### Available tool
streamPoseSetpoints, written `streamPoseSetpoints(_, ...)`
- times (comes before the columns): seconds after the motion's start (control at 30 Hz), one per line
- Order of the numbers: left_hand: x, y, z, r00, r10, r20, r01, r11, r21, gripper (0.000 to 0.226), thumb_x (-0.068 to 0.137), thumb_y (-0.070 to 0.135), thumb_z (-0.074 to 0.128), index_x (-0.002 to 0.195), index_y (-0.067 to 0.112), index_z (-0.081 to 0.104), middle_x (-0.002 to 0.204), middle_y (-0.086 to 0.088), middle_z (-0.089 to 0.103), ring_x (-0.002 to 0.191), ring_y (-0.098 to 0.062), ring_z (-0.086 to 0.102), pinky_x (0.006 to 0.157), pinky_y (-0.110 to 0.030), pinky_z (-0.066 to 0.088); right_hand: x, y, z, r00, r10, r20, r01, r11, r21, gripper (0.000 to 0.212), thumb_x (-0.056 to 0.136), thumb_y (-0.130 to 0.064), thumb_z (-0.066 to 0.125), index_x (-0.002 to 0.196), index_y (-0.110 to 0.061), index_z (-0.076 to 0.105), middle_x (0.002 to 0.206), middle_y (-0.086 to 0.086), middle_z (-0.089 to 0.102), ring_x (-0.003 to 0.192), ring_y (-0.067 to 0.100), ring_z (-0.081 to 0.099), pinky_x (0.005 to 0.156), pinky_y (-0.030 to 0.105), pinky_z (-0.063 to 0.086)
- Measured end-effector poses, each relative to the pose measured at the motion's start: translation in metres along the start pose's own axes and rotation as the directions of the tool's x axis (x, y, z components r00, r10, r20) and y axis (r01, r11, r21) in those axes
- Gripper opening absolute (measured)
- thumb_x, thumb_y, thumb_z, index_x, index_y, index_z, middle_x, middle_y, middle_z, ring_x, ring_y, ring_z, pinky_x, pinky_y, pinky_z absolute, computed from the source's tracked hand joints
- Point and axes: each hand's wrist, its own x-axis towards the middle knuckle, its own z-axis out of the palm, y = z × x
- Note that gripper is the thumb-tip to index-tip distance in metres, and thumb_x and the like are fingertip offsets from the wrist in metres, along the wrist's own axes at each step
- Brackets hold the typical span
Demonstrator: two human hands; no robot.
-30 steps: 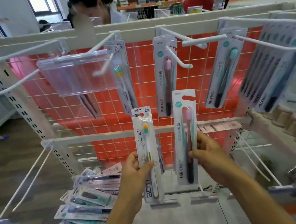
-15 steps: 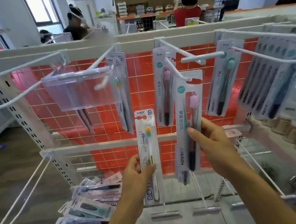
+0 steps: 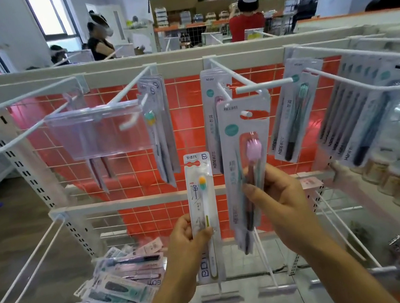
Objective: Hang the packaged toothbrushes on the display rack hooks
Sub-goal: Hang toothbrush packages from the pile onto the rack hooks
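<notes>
While the right hand (image 3: pixel 281 206) is pinching the pink-brush pack (image 3: pixel 247 160) by its lower half, the flat card's slotted top is sitting at the tip of a white wire hook (image 3: pixel 230 89) on the display rack (image 3: pixel 134 202). Beside it, the left hand (image 3: pixel 189 239) is gripping a narrower orange-tipped brush pack (image 3: pixel 202 202) upright, below the hooks. More glossy packs are hanging along the upper row against red tile (image 3: pixel 186 132), and a loose heap of packs (image 3: pixel 116 297) is lying low on the left. Other people are standing beyond the rack.
</notes>
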Motion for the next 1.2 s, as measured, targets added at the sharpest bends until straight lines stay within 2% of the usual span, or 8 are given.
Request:
streamPoseSetpoints(0.1,-0.001,0.002,0.002,1.000,0.006,0.009,-0.006,1.000,-0.004,0.022,0.087,0.012,0.065,0.107,0.020,0.059,0.098,-0.001,0.074,0.095,-0.023,0.070,0.089,-0.050,0.055,0.006,-0.006,0.002,0.999,-0.042,0.005,0.042,0.999,-0.016,0.015,0.090,-0.007,0.056,0.097,-0.017,0.065,0.086,-0.010,0.069,0.085,0.008,0.067,0.071,0.022,0.055)
streamPoseSetpoints(0.37,-0.004,0.005,0.001,1.000,0.020,0.005,-0.020,1.000,-0.018,0.025,0.088,0.010,0.064,0.108,0.025,0.060,0.098,0.004,0.074,0.095,-0.017,0.070,0.090,-0.045,0.055,0.005,0.001,0.007,1.000,-0.006,-0.019,0.006,1.000,0.030,0.013,0.083,-0.019,0.057,0.093,-0.013,0.065,0.086,-0.005,0.069,0.085,0.013,0.068,0.072,0.026,0.056)
streamPoseSetpoints(0.5,-0.005,0.007,-0.001,1.000,0.031,0.007,-0.030,0.999,-0.023,0.026,0.087,0.008,0.064,0.110,0.020,0.060,0.098,0.001,0.074,0.096,-0.019,0.070,0.090,-0.047,0.054,0.001,0.005,0.007,0.999,0.034,-0.038,-0.033,0.999,0.034,0.020,0.084,-0.018,0.054,0.100,-0.013,0.064,0.094,0.007,0.068,0.090,0.021,0.068,0.073,0.031,0.058)
streamPoseSetpoints(0.6,-0.005,0.009,-0.001,0.999,0.032,0.009,-0.032,0.999,-0.026,0.027,0.087,0.008,0.064,0.110,0.020,0.059,0.098,0.000,0.074,0.095,-0.019,0.070,0.091,-0.047,0.054,0.001,0.007,0.007,0.996,0.073,-0.055,-0.070,0.996,0.057,0.018,0.090,-0.022,0.056,0.104,-0.012,0.063,0.097,0.005,0.069,0.092,0.019,0.069,0.072,0.028,0.058)
streamPoseSetpoints(0.8,-0.006,0.009,-0.002,1.000,0.022,0.007,-0.022,0.999,-0.037,0.025,0.087,0.008,0.064,0.108,0.021,0.060,0.098,-0.001,0.074,0.096,-0.021,0.070,0.090,-0.047,0.054,0.022,0.019,0.006,0.988,0.116,-0.099,-0.118,0.993,-0.011,0.017,0.094,-0.006,0.049,0.101,-0.013,0.063,0.087,-0.004,0.069,0.084,0.012,0.068,0.070,0.027,0.058)
streamPoseSetpoints(0.93,-0.006,0.009,-0.004,1.000,0.018,-0.004,-0.018,0.999,-0.048,0.024,0.088,0.008,0.063,0.108,0.021,0.060,0.100,-0.002,0.074,0.097,-0.024,0.069,0.091,-0.048,0.054,0.047,0.030,0.003,0.981,0.126,-0.148,-0.141,0.985,-0.102,0.012,0.096,-0.012,0.050,0.102,-0.012,0.060,0.097,0.007,0.067,0.088,0.014,0.068,0.074,0.028,0.059)
streamPoseSetpoints(1.07,-0.006,0.009,-0.007,1.000,0.013,-0.009,-0.014,0.997,-0.073,0.020,0.091,0.012,0.060,0.109,0.020,0.060,0.101,-0.002,0.074,0.099,-0.024,0.069,0.090,-0.048,0.054,0.078,0.042,0.002,0.962,0.196,-0.191,-0.219,0.970,-0.105,0.005,0.096,-0.020,0.051,0.100,-0.021,0.054,0.103,0.006,0.064,0.092,0.016,0.067,0.076,0.032,0.058)
streamPoseSetpoints(1.2,-0.009,0.009,-0.009,1.000,0.013,0.001,-0.013,0.998,-0.066,0.020,0.091,0.010,0.059,0.110,0.017,0.059,0.099,-0.003,0.074,0.097,-0.023,0.070,0.089,-0.047,0.055,0.106,0.051,0.001,0.941,0.251,-0.225,-0.280,0.954,-0.104,0.005,0.097,-0.021,0.050,0.101,-0.019,0.049,0.104,0.005,0.061,0.094,0.016,0.065,0.079,0.036,0.057)
